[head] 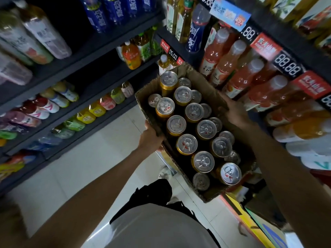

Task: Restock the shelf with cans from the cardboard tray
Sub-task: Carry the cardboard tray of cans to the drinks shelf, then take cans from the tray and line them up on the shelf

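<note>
A person carries a brown corrugated cardboard tray point(211, 90) of cans in a shop aisle, seen from the head camera.

Dark shelving point(84, 51) on the left and ahead holds rows of coloured plastic drink bottles point(223, 56), with red price tags and digital price displays point(287, 66) along the shelf edges; a pale tiled floor point(86, 158) lies below. The tray is held in the air between the shelves, tilted, above the floor. It is filled with upright gold-sided cans with silver pull-tab lids point(187, 144), standing in close rows, some higher than others. The left hand point(150, 137) is clamped on the tray's left wall, thumb over the rim. The right hand point(234, 111) is closed on the opposite wall, its fingers hidden under the tray's side.
</note>
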Available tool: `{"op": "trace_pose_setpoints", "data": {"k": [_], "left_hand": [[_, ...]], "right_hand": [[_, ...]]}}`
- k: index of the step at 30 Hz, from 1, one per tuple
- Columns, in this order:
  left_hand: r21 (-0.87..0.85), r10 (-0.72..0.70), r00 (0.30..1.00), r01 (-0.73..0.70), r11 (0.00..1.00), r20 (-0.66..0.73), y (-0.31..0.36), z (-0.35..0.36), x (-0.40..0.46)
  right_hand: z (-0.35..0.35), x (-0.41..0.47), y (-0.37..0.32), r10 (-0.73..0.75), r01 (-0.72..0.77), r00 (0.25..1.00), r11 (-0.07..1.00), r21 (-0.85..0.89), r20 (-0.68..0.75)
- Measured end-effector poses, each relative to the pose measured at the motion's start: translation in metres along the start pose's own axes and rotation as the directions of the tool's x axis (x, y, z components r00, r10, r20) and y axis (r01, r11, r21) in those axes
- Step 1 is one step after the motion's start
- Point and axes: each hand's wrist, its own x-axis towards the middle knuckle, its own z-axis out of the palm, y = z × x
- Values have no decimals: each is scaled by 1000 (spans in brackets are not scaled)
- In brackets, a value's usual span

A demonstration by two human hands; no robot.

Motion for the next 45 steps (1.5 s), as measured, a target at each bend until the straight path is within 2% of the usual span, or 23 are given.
{"op": "trace_pose_setpoints", "data": {"k": [7,12,16,20,23,26,28,31,33,35,38,40,41,43,45], "left_hand": [[43,20,1000,-20,999,-12,1,6,1],[-79,1,1000,-3,997,-21,-3,11,2],[-103,2,1000,-3,995,-7,-6,11,1],[-75,23,1000,-23,997,-7,-8,10,1],[-177,20,997,-7,984,70,-10,4,-2],[-239,2,993,26,971,114,-11,-11,-7],[-133,-14,995,27,991,100,-14,-25,-8],[251,60,998,-64,966,24,-19,-47,-10],[320,157,987,-137,937,-35,-18,-57,-22],[250,318,938,-278,928,-137,-16,-62,-38],[155,596,750,-577,802,-287,-10,-70,-60],[182,717,631,-700,691,-296,-6,-76,-62],[230,763,582,-731,642,-281,-2,-80,-59],[315,820,524,-757,573,-231,10,-87,-45],[343,814,561,-743,575,-148,27,-92,-19]], "right_hand": [[5,9,3,-12,9,998,999,-34,-68],[6,22,1,-37,34,999,996,-79,-39],[5,26,1,-42,40,999,996,-74,-26],[4,27,-3,39,-36,999,996,-84,35],[-1,23,-14,86,-84,994,996,-34,63],[-9,5,-29,52,-51,999,997,61,-9],[-17,-17,-41,46,-38,997,989,145,-55],[-28,-57,-58,27,-3,997,955,297,-77],[-33,-84,-67,0,40,994,935,353,-111],[-36,-110,-77,5,57,992,871,487,-125],[-30,-140,-93,80,47,989,623,781,-124],[-21,-154,-100,157,21,979,549,836,-128],[-16,-158,-103,184,14,972,566,825,-143],[-7,-161,-108,184,16,964,683,730,-193],[-1,-151,-111,156,9,960,814,581,-234]]}}
